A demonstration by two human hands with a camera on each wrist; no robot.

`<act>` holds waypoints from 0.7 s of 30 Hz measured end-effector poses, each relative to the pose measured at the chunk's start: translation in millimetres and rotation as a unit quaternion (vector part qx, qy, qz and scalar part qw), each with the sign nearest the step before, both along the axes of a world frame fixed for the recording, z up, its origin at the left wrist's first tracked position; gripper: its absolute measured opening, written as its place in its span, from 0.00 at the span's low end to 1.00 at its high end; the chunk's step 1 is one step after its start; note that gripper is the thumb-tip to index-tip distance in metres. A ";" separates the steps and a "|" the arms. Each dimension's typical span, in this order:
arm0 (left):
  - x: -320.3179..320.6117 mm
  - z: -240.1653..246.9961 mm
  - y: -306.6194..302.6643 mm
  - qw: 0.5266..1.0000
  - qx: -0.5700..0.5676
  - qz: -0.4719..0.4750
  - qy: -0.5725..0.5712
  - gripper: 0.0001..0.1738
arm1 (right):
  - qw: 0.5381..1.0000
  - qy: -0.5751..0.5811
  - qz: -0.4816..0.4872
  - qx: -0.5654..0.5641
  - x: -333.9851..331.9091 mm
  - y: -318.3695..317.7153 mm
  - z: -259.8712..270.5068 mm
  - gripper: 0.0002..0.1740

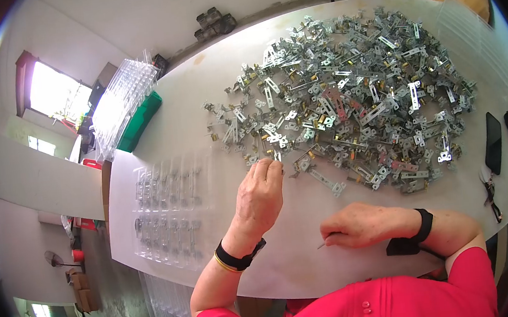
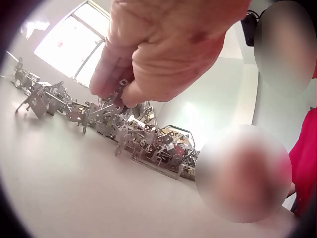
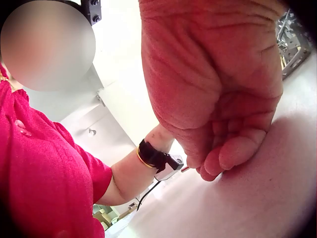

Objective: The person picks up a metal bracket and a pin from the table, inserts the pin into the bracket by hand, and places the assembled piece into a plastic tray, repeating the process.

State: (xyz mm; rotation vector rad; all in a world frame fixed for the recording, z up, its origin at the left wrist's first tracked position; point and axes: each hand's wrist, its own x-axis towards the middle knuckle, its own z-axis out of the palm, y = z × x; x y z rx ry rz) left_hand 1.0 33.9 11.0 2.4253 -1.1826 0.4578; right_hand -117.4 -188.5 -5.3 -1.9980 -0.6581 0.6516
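Observation:
My left hand (image 1: pixel 260 194) reaches to the near edge of a large pile of small metal brackets (image 1: pixel 346 100). Its fingers pinch a small metal bracket (image 2: pixel 121 89), seen at the fingertips in the left wrist view, with other brackets close around and below. My right hand (image 1: pixel 358 225) rests on the table (image 1: pixel 287 253) nearer my body, fingers curled in. A thin rod-like tool (image 1: pixel 322 246) sticks out from its fingers; the rest of it is hidden in the hand. In the right wrist view those fingers (image 3: pixel 240 148) fold toward the palm, close over the tabletop.
Left on the table lie clear plastic trays (image 1: pixel 167 209) with rows of metal parts. A stack of clear trays (image 1: pixel 123 104) leans by a green bin (image 1: pixel 140 123) at the far left. A phone (image 1: pixel 493 143) and a cable (image 1: pixel 491 197) lie at the right edge.

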 end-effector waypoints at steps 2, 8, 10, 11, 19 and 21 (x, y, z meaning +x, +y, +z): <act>0.5 -2.4 -1.0 0.998 0.045 0.000 -0.038 0.11 | 1.000 0.010 0.002 0.002 0.1 0.4 0.2 0.11; -1.1 -10.0 -3.2 0.995 0.086 -0.005 -0.047 0.10 | 1.000 0.013 0.000 0.000 -0.8 1.0 -0.9 0.12; -1.6 -12.6 -2.3 0.994 0.096 -0.011 -0.049 0.10 | 1.000 0.018 -0.001 -0.001 -0.3 0.8 1.5 0.12; -1.9 -13.3 -2.1 0.993 0.106 -0.013 -0.053 0.11 | 1.000 0.021 0.001 -0.001 -0.2 0.7 2.3 0.12; -1.4 -8.6 -1.9 0.984 0.167 -0.016 -0.062 0.13 | 1.000 0.018 0.006 0.001 0.2 0.9 -2.3 0.11; 1.9 -7.5 0.2 0.985 0.149 -0.029 -0.084 0.12 | 1.000 0.016 0.001 0.002 0.0 0.6 -5.6 0.11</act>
